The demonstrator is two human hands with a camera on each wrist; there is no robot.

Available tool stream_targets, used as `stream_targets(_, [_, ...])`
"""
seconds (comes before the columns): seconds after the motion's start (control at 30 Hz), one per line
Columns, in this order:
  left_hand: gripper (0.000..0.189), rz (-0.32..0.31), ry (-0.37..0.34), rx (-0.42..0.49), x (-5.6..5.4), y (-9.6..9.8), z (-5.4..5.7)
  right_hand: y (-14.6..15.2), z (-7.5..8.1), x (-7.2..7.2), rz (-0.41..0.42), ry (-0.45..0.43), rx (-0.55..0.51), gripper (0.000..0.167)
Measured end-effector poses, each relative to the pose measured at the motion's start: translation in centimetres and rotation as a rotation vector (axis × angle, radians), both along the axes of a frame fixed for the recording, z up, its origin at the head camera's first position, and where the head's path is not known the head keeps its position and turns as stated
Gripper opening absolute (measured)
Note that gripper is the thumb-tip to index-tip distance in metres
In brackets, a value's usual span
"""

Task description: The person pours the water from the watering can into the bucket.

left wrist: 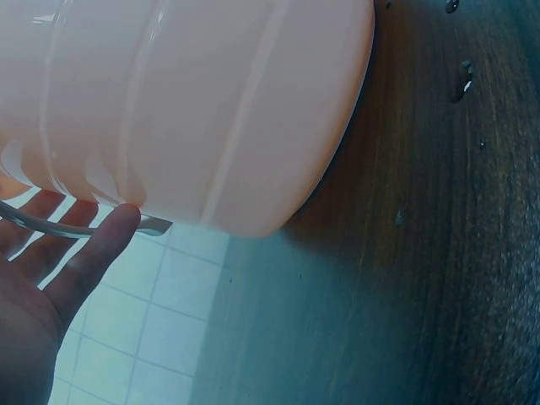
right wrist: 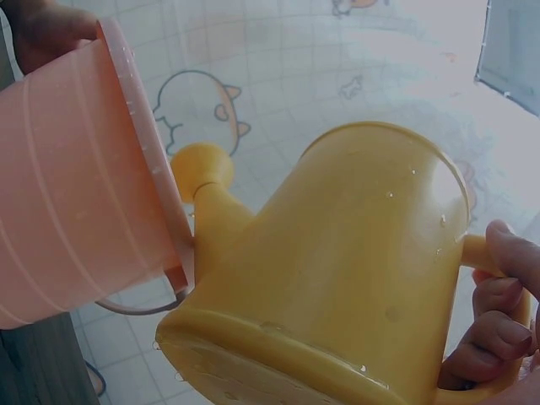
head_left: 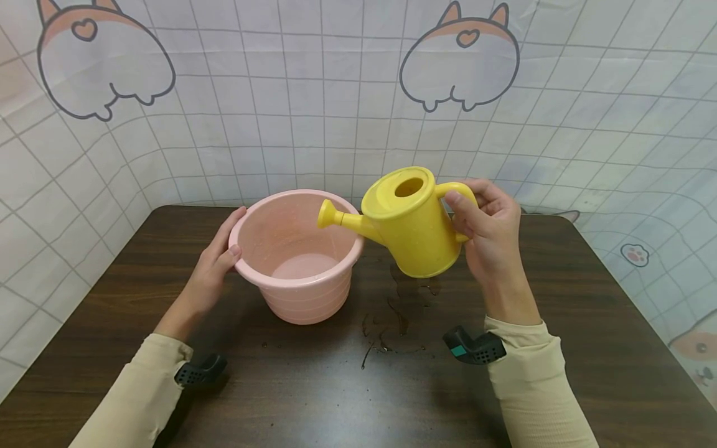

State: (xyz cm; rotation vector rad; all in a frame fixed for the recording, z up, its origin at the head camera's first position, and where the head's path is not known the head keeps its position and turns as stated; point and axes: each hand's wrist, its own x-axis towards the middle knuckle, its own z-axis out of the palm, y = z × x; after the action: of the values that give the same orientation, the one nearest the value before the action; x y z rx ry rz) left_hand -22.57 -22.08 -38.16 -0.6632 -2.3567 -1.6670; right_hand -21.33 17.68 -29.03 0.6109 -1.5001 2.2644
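Note:
A pink plastic bucket (head_left: 305, 298) stands left of the middle of the dark wooden table, its mouth facing up. My left hand (head_left: 215, 255) grips its left side at the rim, with the thumb near the rim's front. In the left wrist view, fingers lie along the bucket wall (left wrist: 211, 110) by a thin handle (left wrist: 51, 224). My right hand (head_left: 487, 218) holds a yellow watering can (head_left: 420, 233) by its handle, raised above the table and tilted toward the bucket. Its spout head (head_left: 328, 214) reaches over the bucket's rim. Droplets cling to the can in the right wrist view.
Small puddles and streaks of water (head_left: 392, 323) lie on the table (head_left: 313, 398) in front of the can. A white gridded cloth (head_left: 291, 112) with cartoon animals hangs behind and along the sides of the table.

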Motion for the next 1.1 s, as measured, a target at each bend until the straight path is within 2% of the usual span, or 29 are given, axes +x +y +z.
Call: stream_targets(1.1, [0.057, 0.013, -0.010, 0.002, -0.03, -0.05, -0.07, -0.01, 0.07, -0.02, 0.012, 0.010, -0.007, 0.011])
